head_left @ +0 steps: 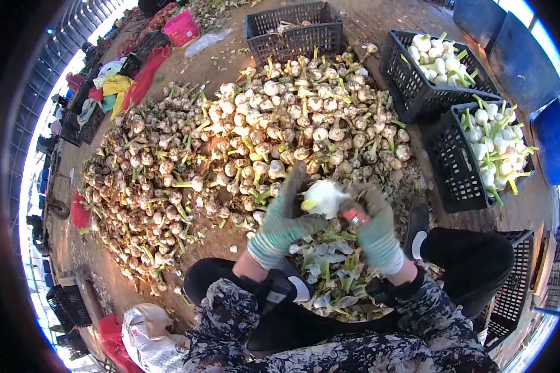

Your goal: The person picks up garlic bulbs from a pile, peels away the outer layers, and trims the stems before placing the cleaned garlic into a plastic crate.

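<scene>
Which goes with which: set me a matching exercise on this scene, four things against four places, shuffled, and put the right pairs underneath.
Things
1. White bulb
2. Pink basket
3. Leafy trimmings
4. Pale sack

Places
A. On the ground between the person's legs
B. On the ground at the person's left side, near the body
C. Far off, beyond the left part of the bulb pile
D. Between the left hand and the right hand

Pairs: 1-D, 2-C, 3-A, 4-B
</scene>
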The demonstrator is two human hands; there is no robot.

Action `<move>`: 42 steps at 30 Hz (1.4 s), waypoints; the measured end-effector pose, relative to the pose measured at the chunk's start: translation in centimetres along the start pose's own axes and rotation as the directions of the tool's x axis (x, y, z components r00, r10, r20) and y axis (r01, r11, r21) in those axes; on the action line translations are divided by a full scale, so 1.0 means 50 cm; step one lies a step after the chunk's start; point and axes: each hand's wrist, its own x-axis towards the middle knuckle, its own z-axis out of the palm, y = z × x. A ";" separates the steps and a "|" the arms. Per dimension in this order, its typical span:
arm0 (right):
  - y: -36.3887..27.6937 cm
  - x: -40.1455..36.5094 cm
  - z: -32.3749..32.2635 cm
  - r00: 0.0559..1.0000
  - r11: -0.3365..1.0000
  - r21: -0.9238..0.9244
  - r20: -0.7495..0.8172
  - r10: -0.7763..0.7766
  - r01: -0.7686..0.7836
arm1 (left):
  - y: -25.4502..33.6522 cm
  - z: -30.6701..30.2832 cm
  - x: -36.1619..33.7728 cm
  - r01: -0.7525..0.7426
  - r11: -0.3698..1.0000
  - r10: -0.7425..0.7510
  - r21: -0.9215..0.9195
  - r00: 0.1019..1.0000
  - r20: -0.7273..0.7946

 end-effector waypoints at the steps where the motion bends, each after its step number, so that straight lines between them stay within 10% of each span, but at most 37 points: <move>1: -0.013 -0.012 0.020 0.998 0.972 0.230 0.013 -0.057 0.052 | -0.040 0.000 0.007 -0.047 0.959 0.045 -0.279 0.999 -0.014; 2: -0.015 -0.017 0.033 0.998 0.971 0.234 0.010 -0.056 0.052 | -0.061 -0.003 0.010 -0.090 0.840 0.080 -0.535 0.996 -0.041; 4: -0.012 -0.024 0.054 0.879 0.807 -0.374 0.046 -0.475 0.456 | 0.021 0.011 0.006 0.248 0.754 -0.325 -0.608 0.946 -0.016; 6: 0.001 -0.005 0.058 0.919 0.848 -0.362 0.076 -0.386 0.386 | 0.022 0.013 0.006 0.034 0.789 -0.184 -0.613 0.966 -0.183; 8: 0.009 0.044 0.042 0.982 1.000 0.007 -0.185 -0.023 0.025 | 0.030 0.024 0.011 -0.136 0.761 -0.035 -0.634 0.968 -0.250; 9: 0.123 0.065 0.004 0.986 0.910 0.415 -0.156 0.052 0.018 | 0.028 0.011 0.010 -0.108 0.726 -0.082 -0.680 0.967 -0.241; 10: 0.158 0.061 -0.015 0.987 0.909 0.416 -0.157 0.044 0.026 | 0.023 0.001 0.011 -0.112 0.727 -0.074 -0.678 0.968 -0.239; 11: 0.157 0.055 -0.019 0.929 0.927 -0.228 0.151 0.337 -0.299 | 0.027 -0.007 0.021 -0.124 0.683 -0.027 -0.720 0.981 -0.194; 12: 0.164 0.050 -0.020 0.688 0.494 -0.817 0.176 0.704 -0.298 | 0.027 -0.015 0.024 -0.129 0.633 0.011 -0.763 0.987 -0.158; 15: 0.133 0.041 -0.032 0.531 0.127 -0.992 0.103 0.841 -0.010 | 0.044 -0.020 0.020 -0.085 0.536 -0.090 -0.840 0.983 -0.157; 18: 0.042 0.043 -0.067 0.934 0.631 -0.760 0.321 0.155 0.156 | 0.040 -0.017 0.022 -0.044 0.555 -0.098 -0.831 0.988 -0.117; 22: -0.077 0.041 -0.009 0.856 0.762 -0.390 0.246 -0.455 0.517 | 0.027 0.011 0.027 0.106 0.497 -0.150 -0.861 0.988 0.035; 26: -0.037 0.011 -0.011 0.924 0.862 -0.354 0.258 -0.282 0.362 | 0.012 0.018 0.037 0.035 0.583 -0.210 -0.812 0.972 -0.109; 28: -0.019 -0.043 -0.002 0.679 0.926 -0.227 0.733 -0.043 0.303 | 0.008 0.010 0.044 -0.061 0.522 -0.239 -0.851 0.947 -0.214; 29: -0.005 -0.034 -0.012 0.679 0.926 -0.225 0.732 -0.044 0.302 | 0.011 0.005 0.047 -0.052 0.523 -0.252 -0.851 0.944 -0.213; 31: 0.021 -0.008 -0.056 0.567 0.770 -0.617 0.581 0.583 -0.160 | 0.015 0.015 0.049 -0.045 0.571 -0.285 -0.820 0.926 -0.249; 32: 0.015 0.000 -0.065 0.584 0.763 -0.626 0.563 0.585 -0.161 | 0.015 0.030 0.052 -0.048 0.615 -0.294 -0.787 0.912 -0.286; 33: 0.007 0.003 -0.071 0.822 0.858 -0.513 0.496 0.281 0.016 | 0.000 0.023 0.046 0.019 0.662 -0.256 -0.750 0.945 -0.202; 35: 0.028 -0.007 -0.063 0.935 0.906 -0.302 0.283 -0.212 0.297 | -0.029 0.048 0.051 0.043 0.773 -0.221 -0.633 0.953 -0.206; 40: 0.011 0.031 -0.120 0.929 0.886 0.281 0.097 0.357 -0.369 | -0.004 0.101 0.062 -0.008 0.915 -0.183 -0.402 0.883 -0.433; 42: 0.049 0.073 -0.225 0.976 0.514 0.858 -0.101 0.192 -0.012 | -0.003 0.065 0.067 -0.086 0.892 -0.142 -0.444 0.879 -0.455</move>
